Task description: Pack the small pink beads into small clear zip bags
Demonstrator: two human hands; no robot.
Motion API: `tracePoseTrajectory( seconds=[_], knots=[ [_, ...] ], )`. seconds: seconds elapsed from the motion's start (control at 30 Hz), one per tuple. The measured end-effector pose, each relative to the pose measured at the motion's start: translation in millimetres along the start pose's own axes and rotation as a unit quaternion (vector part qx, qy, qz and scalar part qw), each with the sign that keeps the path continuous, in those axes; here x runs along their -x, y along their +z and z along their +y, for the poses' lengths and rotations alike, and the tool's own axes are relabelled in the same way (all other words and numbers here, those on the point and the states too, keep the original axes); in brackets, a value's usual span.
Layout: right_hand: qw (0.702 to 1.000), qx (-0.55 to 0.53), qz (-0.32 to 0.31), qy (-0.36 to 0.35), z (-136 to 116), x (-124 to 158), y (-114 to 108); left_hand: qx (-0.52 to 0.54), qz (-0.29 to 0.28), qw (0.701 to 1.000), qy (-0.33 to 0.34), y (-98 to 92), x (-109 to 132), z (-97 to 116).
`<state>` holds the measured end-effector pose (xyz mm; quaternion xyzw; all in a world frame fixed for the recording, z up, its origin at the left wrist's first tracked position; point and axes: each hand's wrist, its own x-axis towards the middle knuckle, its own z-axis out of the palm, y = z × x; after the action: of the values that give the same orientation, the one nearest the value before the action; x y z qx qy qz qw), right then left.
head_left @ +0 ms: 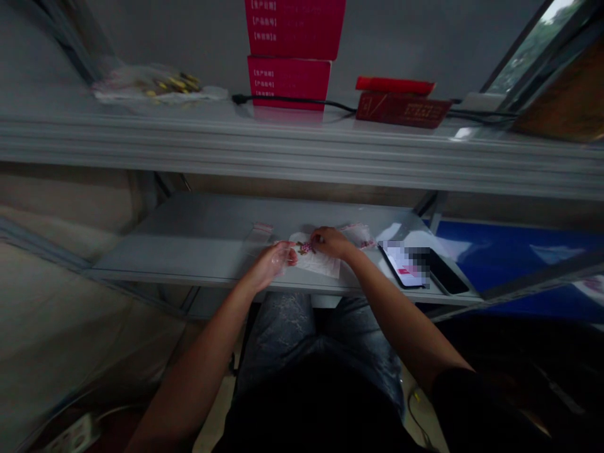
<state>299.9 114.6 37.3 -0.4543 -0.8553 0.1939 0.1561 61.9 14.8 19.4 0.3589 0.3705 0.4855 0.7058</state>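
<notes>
Between my hands, over the grey lower shelf [198, 236], is a small cluster of pink-purple and green-brown pieces [306, 248]; its exact kind is too small to make out. My right hand [329, 241] is closed, its fingertips pinching the cluster's right side. A crumpled clear plastic bag [282, 259] is in my left hand [270, 264], with the fingers curled round it and close to the cluster's left side. A white sheet [325, 264] lies beneath the cluster. Just right of my right hand rests a clear bag with small reddish pieces [363, 237].
Two phones, one lit [401, 267] and one dark [446, 270], lie at the shelf's right. Another clear bag [261, 233] lies behind my left hand. The raised shelf holds red boxes [290, 78], a black cable [292, 99] and a bag of yellowish pieces [174, 83].
</notes>
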Motion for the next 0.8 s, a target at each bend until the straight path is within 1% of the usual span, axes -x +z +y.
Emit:
tracePoseTrajectory(
  seconds=[0.07, 0.13, 0.17, 0.2, 0.23, 0.27, 0.33, 0.37, 0.4, 0.43, 0.5, 0.53, 0.57, 0.6, 0.67, 0.73, 0.8],
  knots=[
    [0.993, -0.089, 0.071, 0.016, -2, -1, 0, 0.010, -0.010, 1.000, 0.009, 0.7, 0, 0],
    [0.966, -0.202, 0.162, 0.025, -12, -2, -1, 0.015, -0.018, 1.000, 0.017, 0.7, 0, -2],
    [0.948, -0.250, 0.197, 0.020, -20, -2, -1, 0.016, -0.022, 0.999, 0.021, 0.4, 0, -2],
    [0.935, -0.284, 0.214, 0.006, -29, -1, -2, 0.016, -0.026, 0.999, 0.024, 0.0, -1, -3],
    [0.930, -0.302, 0.209, -0.018, -39, 1, -3, 0.017, -0.030, 0.999, 0.028, -0.6, -1, -4],
    [0.934, -0.306, 0.181, -0.049, -48, 2, -4, 0.018, -0.033, 0.999, 0.034, -1.2, -2, -6],
    [0.948, -0.286, 0.096, -0.101, -63, 6, -7, 0.023, -0.035, 0.998, 0.049, -2.1, -4, -7],
    [0.952, -0.276, 0.067, -0.111, -67, 7, -9, 0.025, -0.035, 0.998, 0.056, -2.5, -5, -8],
    [0.955, -0.270, 0.059, -0.108, -67, 9, -10, 0.027, -0.032, 0.997, 0.059, -2.7, -5, -8],
    [0.957, -0.263, 0.070, -0.097, -65, 11, -11, 0.028, -0.027, 0.998, 0.058, -3.0, -5, -9],
    [0.965, -0.228, 0.115, -0.055, -52, 16, -12, 0.026, -0.019, 0.999, 0.043, -3.7, -5, -8],
    [0.972, -0.191, 0.132, -0.030, -44, 19, -11, 0.023, -0.015, 0.999, 0.033, -4.0, -4, -8],
    [0.981, -0.142, 0.135, -0.001, -36, 22, -10, 0.021, -0.011, 0.999, 0.025, -4.3, -4, -7],
    [0.988, -0.089, 0.126, 0.029, -30, 26, -8, 0.019, -0.010, 1.000, 0.021, -4.3, -3, -7],
    [0.994, -0.002, 0.084, 0.066, -20, 33, -2, 0.017, -0.013, 1.000, 0.018, -3.4, -2, -5],
    [0.995, 0.046, 0.044, 0.075, -18, 36, 3, 0.011, -0.017, 1.000, 0.012, -1.1, 0, -2],
    [0.995, 0.065, 0.026, 0.076, -20, 36, 8, 0.006, -0.014, 1.000, 0.005, 1.6, 2, 2]
  ],
)
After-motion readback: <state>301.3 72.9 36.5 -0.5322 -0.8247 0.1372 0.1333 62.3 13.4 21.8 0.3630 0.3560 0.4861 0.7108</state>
